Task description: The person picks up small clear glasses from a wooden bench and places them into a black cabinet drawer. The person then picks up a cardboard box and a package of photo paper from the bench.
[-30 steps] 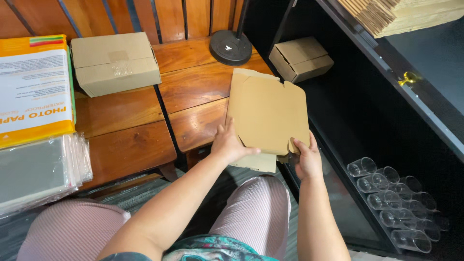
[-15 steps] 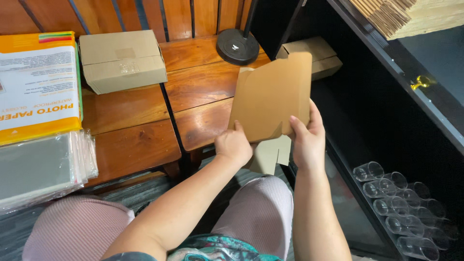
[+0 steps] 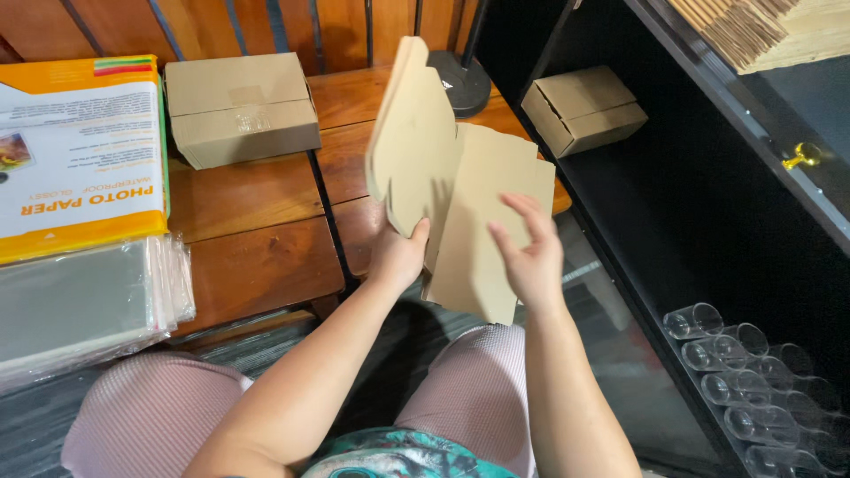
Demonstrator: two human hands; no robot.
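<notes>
A flat brown cardboard box blank point(image 3: 443, 186) is held up over my lap, partly unfolded into two panels. My left hand point(image 3: 396, 257) grips the lower edge of the upright left panel. My right hand point(image 3: 529, 252) presses with spread fingers against the right panel, which leans down toward me. Both hands touch the same piece of cardboard.
Two wooden stools carry a closed cardboard box point(image 3: 241, 108), an orange photo paper pack point(image 3: 80, 159) and clear plastic sleeves point(image 3: 84, 301). A black lamp base point(image 3: 462, 81) stands behind. A small box point(image 3: 583, 108) and clear cups point(image 3: 753, 381) sit in the black shelf point(image 3: 708, 195) at right.
The cardboard went from lying flat against the stool to being lifted and opened into two panels. My right hand shifted from its edge onto the face of the right panel.
</notes>
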